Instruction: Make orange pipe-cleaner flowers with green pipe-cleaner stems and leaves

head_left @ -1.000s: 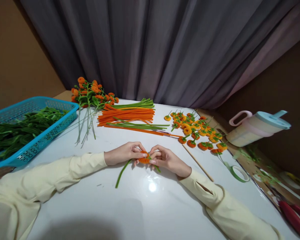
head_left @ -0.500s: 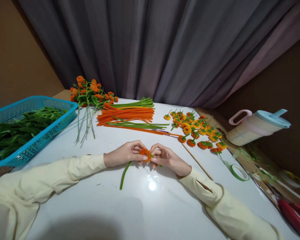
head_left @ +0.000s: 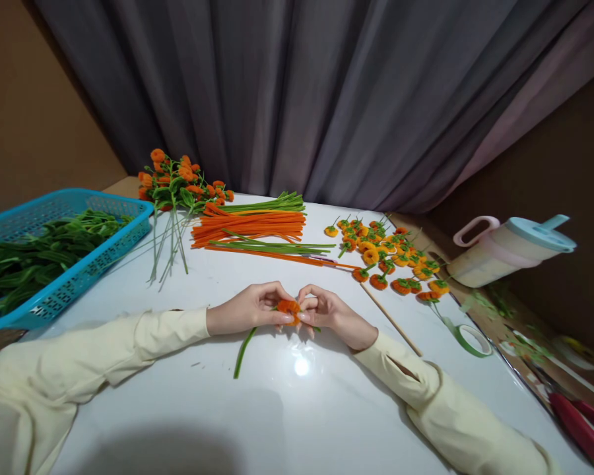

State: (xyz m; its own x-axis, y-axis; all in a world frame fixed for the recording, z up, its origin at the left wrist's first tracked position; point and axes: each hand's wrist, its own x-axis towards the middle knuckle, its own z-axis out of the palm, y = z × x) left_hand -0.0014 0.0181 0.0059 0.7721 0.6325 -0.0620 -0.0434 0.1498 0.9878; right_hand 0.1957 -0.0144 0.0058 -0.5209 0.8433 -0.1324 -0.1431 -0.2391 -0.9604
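Between my two hands, just above the white table, is a small orange pipe-cleaner flower (head_left: 289, 308). My left hand (head_left: 251, 307) pinches it from the left, thumb along its lower front. From the right, my right hand (head_left: 330, 315) closes thumb and fingers on its other edge. Green fuzzy bits poke out beside the flower, and a green pipe cleaner (head_left: 244, 353) slants down below my left hand; whether it joins the flower is hidden by my fingers. Beyond my hands lie orange pipe cleaners (head_left: 257, 225) and green pipe cleaners (head_left: 287, 249).
At left stands a blue basket (head_left: 92, 264) of green leaves. Stemmed orange flowers (head_left: 185, 175) lie at the back left, several flower heads (head_left: 391, 254) at right. Further right are a wooden stick (head_left: 391, 320), green tape (head_left: 474, 341), a tumbler (head_left: 509, 251) and red-handled pliers (head_left: 577, 422).
The orange flower has turned slightly in my fingers, and green now shows at its left side. The hanging green pipe cleaner has shifted a little left and down.
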